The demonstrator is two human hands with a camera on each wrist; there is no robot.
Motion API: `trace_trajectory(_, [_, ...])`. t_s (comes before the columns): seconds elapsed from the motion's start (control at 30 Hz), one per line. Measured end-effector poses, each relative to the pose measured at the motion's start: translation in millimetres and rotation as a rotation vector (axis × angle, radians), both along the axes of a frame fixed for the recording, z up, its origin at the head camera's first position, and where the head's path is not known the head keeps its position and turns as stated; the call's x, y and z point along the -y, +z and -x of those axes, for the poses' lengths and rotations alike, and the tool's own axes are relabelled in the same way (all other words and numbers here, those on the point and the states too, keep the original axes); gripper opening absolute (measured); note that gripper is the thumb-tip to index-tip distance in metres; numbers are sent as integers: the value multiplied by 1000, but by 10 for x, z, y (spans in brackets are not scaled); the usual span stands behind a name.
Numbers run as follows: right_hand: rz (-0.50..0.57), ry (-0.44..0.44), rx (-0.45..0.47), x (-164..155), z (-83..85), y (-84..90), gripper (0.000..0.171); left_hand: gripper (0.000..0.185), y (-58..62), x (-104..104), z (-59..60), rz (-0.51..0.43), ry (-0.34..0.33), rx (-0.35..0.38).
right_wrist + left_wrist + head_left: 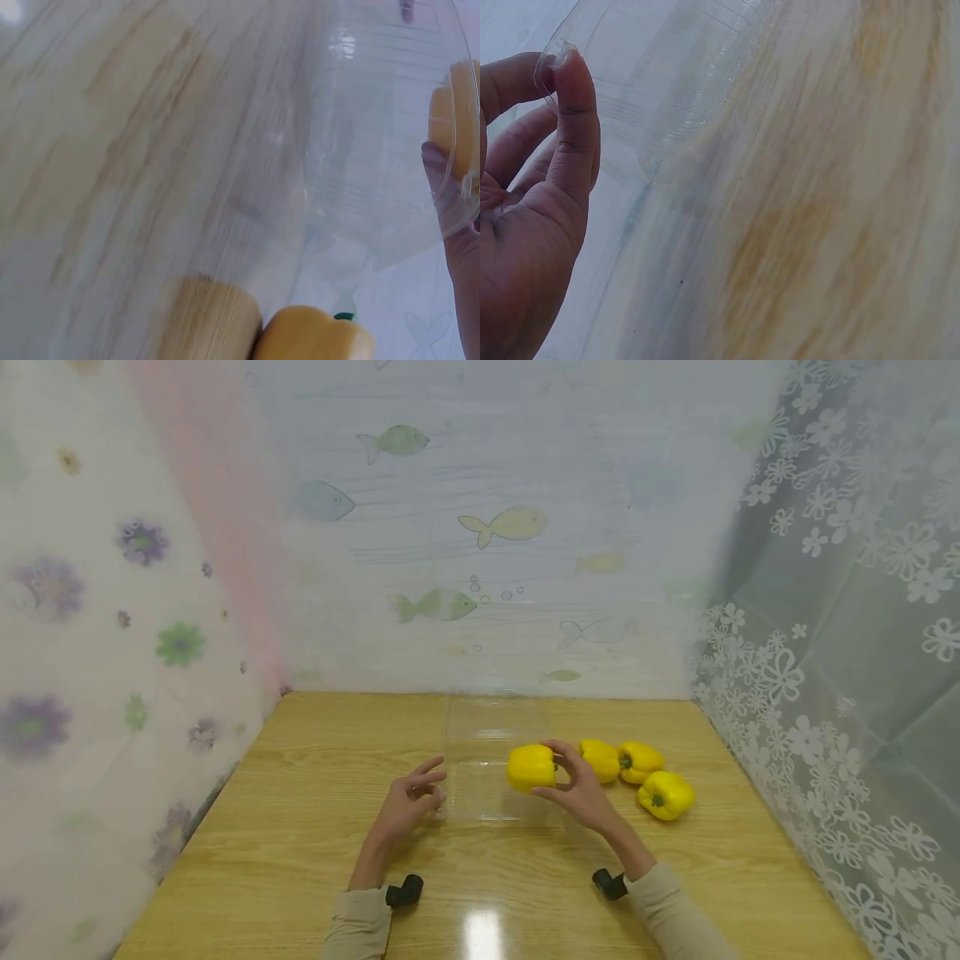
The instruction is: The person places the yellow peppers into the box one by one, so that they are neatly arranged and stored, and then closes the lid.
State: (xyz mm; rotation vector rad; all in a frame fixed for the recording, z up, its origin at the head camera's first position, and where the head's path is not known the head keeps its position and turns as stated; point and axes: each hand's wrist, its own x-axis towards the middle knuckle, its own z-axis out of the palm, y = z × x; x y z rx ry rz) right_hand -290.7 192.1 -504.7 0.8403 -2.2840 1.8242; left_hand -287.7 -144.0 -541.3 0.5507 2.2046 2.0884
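Right hand curled round a yellow pepper, thumb under, fingers over the top, held over the right edge of the clear plastic container w/ stem end toward the palm. Hard to tell from the head view whether the pepper is already resting inside the container or held just above it; right wrist view shows only a fingertip & a bit of yellow through the plastic wall.

Left hand at the container's left edge, fingers loosely spread & slightly bent. In the left wrist view the thumb tip lies against the plastic rim; a real grip vs. mere touch cannot be told.

Three more peppers lying on the wooden table just right of the container, close together, nearest one right beside the right hand's knuckles.

Risks, judged from this:
- Container is thin, light, see-through: could slide or tip if the pepper lands on the rim rather than inside, esp. w/ the left hand barely steadying it.
- Smooth round pepper may roll out of the grip or off the rim if let go too early.
- Back of the right hand near the waiting peppers: a sideways move could knock one & send it rolling toward the table's right edge.
- Glossy tabletop gives the container little friction.
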Motion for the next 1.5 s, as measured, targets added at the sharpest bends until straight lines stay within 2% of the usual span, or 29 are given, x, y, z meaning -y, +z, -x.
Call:
trace_trajectory(0.23, [6, 47, 14, 104, 41, -35, 70, 45, -2, 3, 1, -14, -15, -9])
trace_trajectory(0.4, [1, 33, 63, 185, 54, -43, 69, 44, -21, 1, 15, -30, -22, -15])
trace_trajectory(0.57, [-44, -12, 109, 269, 53, -21, 68, 45, -35, -2, 7, -36, -24, -18])
trace_trajectory(0.8, [-228, -144, 125, 429, 80, 19, 74, 44, -62, -4, 24, -34, -13, -24])
trace_trajectory(1.13, [-277, -95, 102, 646, 223, 12, 72, 41, -75, -1, 46, -45, 1, -42])
trace_trajectory(1.5, [-290, -113, 174, 764, 346, -94, 75, 40, -51, -4, 26, -42, 5, -1])
